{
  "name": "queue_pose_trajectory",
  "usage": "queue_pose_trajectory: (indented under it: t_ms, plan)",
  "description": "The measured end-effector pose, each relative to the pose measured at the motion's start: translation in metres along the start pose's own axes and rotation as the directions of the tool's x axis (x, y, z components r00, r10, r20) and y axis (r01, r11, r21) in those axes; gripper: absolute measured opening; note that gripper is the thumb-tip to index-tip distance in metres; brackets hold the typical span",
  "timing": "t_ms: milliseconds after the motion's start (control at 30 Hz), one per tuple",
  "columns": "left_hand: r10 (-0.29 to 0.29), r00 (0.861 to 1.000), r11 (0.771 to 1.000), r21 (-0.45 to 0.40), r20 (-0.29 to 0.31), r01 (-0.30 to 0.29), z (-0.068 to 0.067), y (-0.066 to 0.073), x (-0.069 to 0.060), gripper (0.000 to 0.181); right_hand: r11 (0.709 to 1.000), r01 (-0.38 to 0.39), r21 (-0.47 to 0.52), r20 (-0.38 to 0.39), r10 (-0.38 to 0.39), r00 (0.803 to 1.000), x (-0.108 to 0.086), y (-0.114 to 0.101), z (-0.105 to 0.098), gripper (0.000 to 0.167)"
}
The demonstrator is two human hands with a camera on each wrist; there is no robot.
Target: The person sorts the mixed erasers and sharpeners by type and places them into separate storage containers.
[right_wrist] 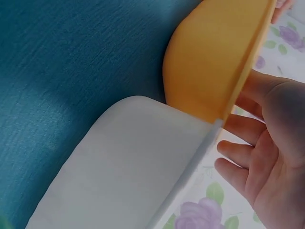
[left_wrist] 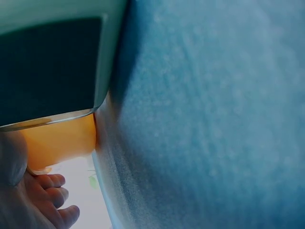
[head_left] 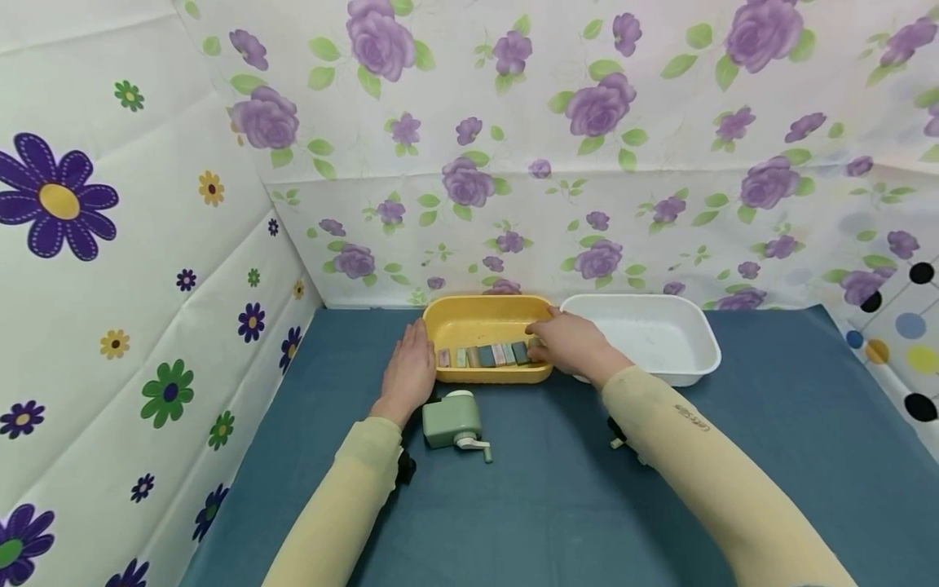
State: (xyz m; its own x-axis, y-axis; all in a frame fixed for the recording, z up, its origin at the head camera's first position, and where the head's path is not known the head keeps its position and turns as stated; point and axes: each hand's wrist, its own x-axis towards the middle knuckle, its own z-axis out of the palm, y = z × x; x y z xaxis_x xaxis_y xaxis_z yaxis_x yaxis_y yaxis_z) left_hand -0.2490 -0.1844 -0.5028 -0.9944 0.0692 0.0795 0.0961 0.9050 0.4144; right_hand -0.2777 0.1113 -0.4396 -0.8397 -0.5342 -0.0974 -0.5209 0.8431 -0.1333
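Observation:
A row of several small pastel blocks (head_left: 493, 355), pink, cream, green and blue-grey, lies along the near side inside a yellow tray (head_left: 480, 377). My left hand (head_left: 411, 367) rests against the tray's left end with its fingers straight. Over the tray's right rim reaches my right hand (head_left: 574, 341), its fingertips at the right end of the row. Whether they pinch a block cannot be made out; in the right wrist view the rim hides the tips of that hand (right_wrist: 271, 138). Just right of my left wrist stands a green hand-crank sharpener (head_left: 451, 422).
A white tray (head_left: 685, 342) adjoins the yellow tray's right end, partly behind my right hand. A small dark object with light parts (head_left: 618, 442) shows beside my right sleeve. Blue cloth (head_left: 543, 505) covers the table, and flowered sheets (head_left: 513, 204) hang behind and at the left.

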Motion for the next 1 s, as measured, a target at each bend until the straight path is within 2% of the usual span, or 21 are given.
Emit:
queue_pose_trajectory:
  t_ms: [433,733,867,1000]
  plan:
    - [-0.022,1.000,1.000,-0.008,0.017,0.022,-0.002,0.001,0.000,0.059,0.989,-0.021,0.149,-0.042,0.028,0.999,-0.038,0.011,-0.013,0.049]
    - [-0.023,0.999,1.000,-0.002,0.023,0.024,-0.001,0.001,0.000,0.059,0.967,-0.074,0.243,-0.060,0.091,0.994,-0.069,0.033,-0.018,0.048]
    - [-0.034,0.999,0.999,-0.013,0.038,0.034,-0.003,0.003,0.000,0.060,0.952,-0.075,0.296,-0.129,0.118,0.985,-0.089,0.052,-0.022,0.046]
    - [-0.036,0.998,0.999,-0.029,0.049,0.038,-0.003,0.002,0.000,0.060,0.933,-0.067,0.353,-0.254,0.165,0.953,-0.112,0.075,-0.026,0.048]
